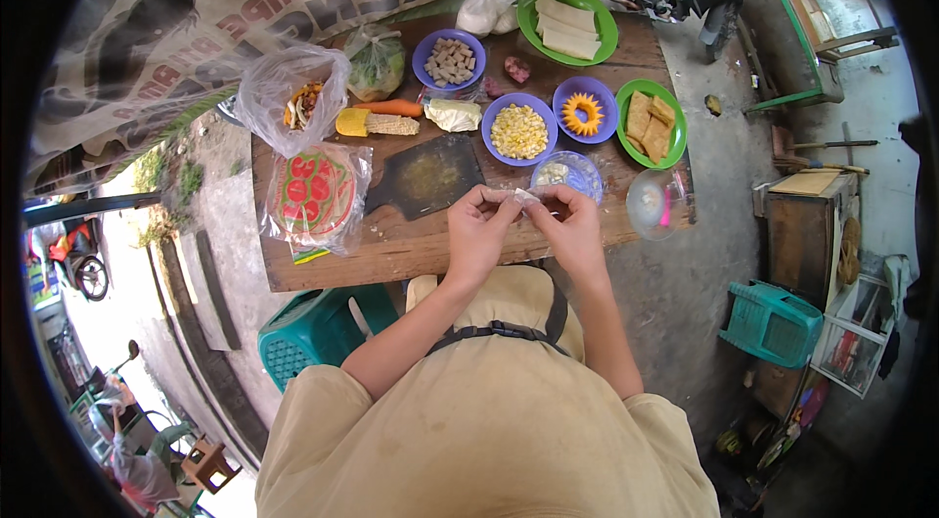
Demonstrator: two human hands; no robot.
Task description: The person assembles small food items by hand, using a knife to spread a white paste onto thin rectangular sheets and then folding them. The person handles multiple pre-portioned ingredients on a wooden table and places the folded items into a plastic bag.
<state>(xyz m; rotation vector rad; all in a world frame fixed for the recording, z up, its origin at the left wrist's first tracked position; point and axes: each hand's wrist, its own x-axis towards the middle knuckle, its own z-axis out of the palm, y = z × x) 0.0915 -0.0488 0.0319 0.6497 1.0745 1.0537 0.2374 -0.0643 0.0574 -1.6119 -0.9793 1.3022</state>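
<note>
My left hand (478,227) and my right hand (573,227) meet at the table's near edge. Between their pinched fingertips is a small whitish piece (526,196) that looks like a garlic clove; its kind is hard to make out. Just beyond my right hand stands a clear bowl (577,171) with small pale pieces in it. A dark cutting board (430,176) with a handle lies left of my left hand. Past my hands are a purple bowl of corn kernels (518,133) and a purple bowl holding an orange ring-shaped slicer or press (582,114).
On the wooden table (381,259) are a partly stripped corn cob (377,124), a carrot (391,107), bagged vegetables (377,68), a bowl of cubes (450,62), green plates of white slabs (567,27) and brown fried squares (649,125). A teal stool (308,332) stands near left.
</note>
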